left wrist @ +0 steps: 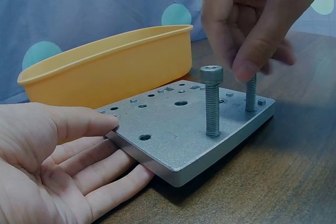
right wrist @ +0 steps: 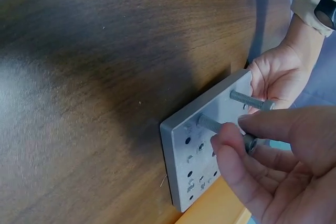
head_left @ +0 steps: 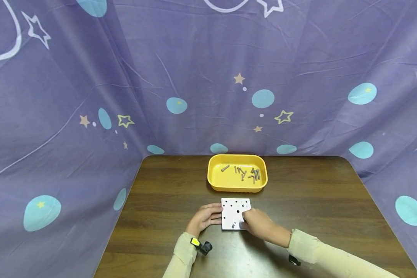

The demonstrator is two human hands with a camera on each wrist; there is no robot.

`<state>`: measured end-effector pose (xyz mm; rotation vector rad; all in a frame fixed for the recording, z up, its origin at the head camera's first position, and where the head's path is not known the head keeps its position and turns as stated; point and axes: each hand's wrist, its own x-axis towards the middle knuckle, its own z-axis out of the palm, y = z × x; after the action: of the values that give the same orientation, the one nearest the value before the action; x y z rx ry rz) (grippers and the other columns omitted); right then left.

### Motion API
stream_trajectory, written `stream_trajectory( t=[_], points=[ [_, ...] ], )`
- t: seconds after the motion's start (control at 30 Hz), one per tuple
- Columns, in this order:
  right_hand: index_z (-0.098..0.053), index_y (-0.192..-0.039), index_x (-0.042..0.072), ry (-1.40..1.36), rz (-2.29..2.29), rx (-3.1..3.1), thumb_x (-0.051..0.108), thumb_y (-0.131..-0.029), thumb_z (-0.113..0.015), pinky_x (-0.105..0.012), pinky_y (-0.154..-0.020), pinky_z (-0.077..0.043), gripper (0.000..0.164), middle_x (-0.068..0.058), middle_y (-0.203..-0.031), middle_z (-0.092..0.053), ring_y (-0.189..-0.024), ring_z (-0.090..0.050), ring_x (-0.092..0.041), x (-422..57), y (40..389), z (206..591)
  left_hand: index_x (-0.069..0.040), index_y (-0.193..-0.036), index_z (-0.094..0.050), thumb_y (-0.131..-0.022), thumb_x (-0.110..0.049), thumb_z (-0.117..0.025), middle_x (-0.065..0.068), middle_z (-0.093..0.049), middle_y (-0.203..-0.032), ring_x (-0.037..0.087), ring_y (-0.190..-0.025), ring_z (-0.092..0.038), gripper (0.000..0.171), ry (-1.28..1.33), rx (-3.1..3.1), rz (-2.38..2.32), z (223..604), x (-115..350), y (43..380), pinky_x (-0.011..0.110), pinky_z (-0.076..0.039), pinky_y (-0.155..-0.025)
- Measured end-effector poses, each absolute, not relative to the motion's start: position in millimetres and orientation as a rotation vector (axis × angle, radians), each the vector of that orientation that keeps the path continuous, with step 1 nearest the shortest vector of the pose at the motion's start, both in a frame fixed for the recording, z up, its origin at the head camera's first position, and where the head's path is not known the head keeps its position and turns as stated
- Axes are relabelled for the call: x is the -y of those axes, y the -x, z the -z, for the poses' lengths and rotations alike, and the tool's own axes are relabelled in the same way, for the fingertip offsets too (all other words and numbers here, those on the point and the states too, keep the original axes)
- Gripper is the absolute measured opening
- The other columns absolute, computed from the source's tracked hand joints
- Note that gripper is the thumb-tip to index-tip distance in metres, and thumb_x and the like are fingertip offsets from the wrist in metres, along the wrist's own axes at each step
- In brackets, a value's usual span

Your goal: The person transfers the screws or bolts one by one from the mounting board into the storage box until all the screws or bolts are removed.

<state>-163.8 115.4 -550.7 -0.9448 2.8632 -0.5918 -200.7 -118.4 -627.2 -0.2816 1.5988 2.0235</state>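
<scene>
A pale metal plate (head_left: 229, 216) with several holes lies on the wooden table. My left hand (head_left: 204, 218) holds its left edge, thumb at the top edge and fingers against the side and underneath. Over the plate's right part, my right hand (head_left: 262, 226) pinches a socket-head bolt (right wrist: 209, 124) near its head between thumb and fingers. That bolt's threaded shank stands in a hole by the plate's edge. A second socket-head bolt (left wrist: 212, 103) stands upright in another hole, untouched. Several small pegs or screw ends rise from the plate's far part in the left wrist view.
Behind the plate stands a yellow tray (head_left: 237, 189) with several loose bolts (head_left: 256, 175) inside, mostly toward its right side. The brown wooden table (head_left: 173, 185) meets a purple patterned curtain (head_left: 208, 127) at its back and sides.
</scene>
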Motion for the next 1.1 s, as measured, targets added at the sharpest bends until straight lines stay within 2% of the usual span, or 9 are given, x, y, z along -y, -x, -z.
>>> stream_trajectory(
  t=[0.17,0.33,0.57,0.73,0.97,1.1],
  points=[
    [-0.058,-0.068,0.009,0.999,0.531,-2.89,-0.001,-0.083,-0.075,-0.026,-0.044,-0.038,0.025,0.001,-0.061,-0.055,-0.052,-0.044,-0.01,-115.3,159.9,551.7,0.011,-0.142,-0.048,-0.101,-0.006,-0.059,0.013,-0.071,-0.115,0.02,-0.099,-0.07,0.046,0.276,-1.595,-2.022,621.7,116.7,197.3,0.044,-0.061,-0.092],
    [-0.062,-0.069,0.007,1.072,0.472,-2.895,-0.013,-0.075,-0.066,-0.024,-0.046,-0.043,0.022,-0.003,-0.067,-0.058,-0.054,-0.049,-0.012,-113.2,159.9,553.2,0.011,-0.142,-0.047,-0.101,-0.006,-0.06,0.012,-0.071,-0.113,0.02,-0.099,-0.069,0.046,0.277,-1.598,-2.02,619.1,117.1,195.8,0.045,-0.061,-0.093],
    [-0.058,-0.069,0.007,0.961,0.541,-2.894,-0.009,-0.078,-0.071,-0.025,-0.044,-0.035,0.022,0.0,-0.06,-0.054,-0.053,-0.041,-0.01,-114.4,159.3,555.1,0.011,-0.141,-0.049,-0.1,-0.005,-0.06,0.01,-0.072,-0.111,0.02,-0.098,-0.069,0.045,0.273,-1.6,-2.033,622.6,118.1,196.3,0.045,-0.061,-0.092],
    [-0.061,-0.068,0.008,1.024,0.513,-2.872,-0.013,-0.076,-0.068,-0.021,-0.046,-0.04,0.023,-0.002,-0.066,-0.058,-0.055,-0.045,-0.007,-114.0,161.2,558.1,0.011,-0.141,-0.048,-0.1,-0.005,-0.06,0.011,-0.072,-0.113,0.021,-0.1,-0.069,0.046,0.281,-1.601,-2.027,624.7,118.9,196.8,0.047,-0.061,-0.094],
    [-0.064,-0.064,0.007,1.151,0.556,-2.848,-0.012,-0.077,-0.072,-0.017,-0.046,-0.04,0.024,0.002,-0.067,-0.056,-0.056,-0.041,-0.004,-114.9,163.8,559.3,0.01,-0.143,-0.048,-0.101,-0.007,-0.06,0.017,-0.07,-0.12,0.022,-0.102,-0.07,0.047,0.288,-1.609,-2.012,623.0,119.2,198.2,0.045,-0.061,-0.094],
    [-0.063,-0.064,0.008,1.186,0.589,-2.851,-0.01,-0.077,-0.075,-0.016,-0.048,-0.041,0.025,0.002,-0.067,-0.057,-0.057,-0.043,-0.003,-117.5,165.2,559.6,0.01,-0.143,-0.048,-0.1,-0.007,-0.061,0.016,-0.07,-0.119,0.021,-0.101,-0.07,0.047,0.287,-1.6,-2.018,622.8,118.6,200.0,0.044,-0.062,-0.092]
  ],
)
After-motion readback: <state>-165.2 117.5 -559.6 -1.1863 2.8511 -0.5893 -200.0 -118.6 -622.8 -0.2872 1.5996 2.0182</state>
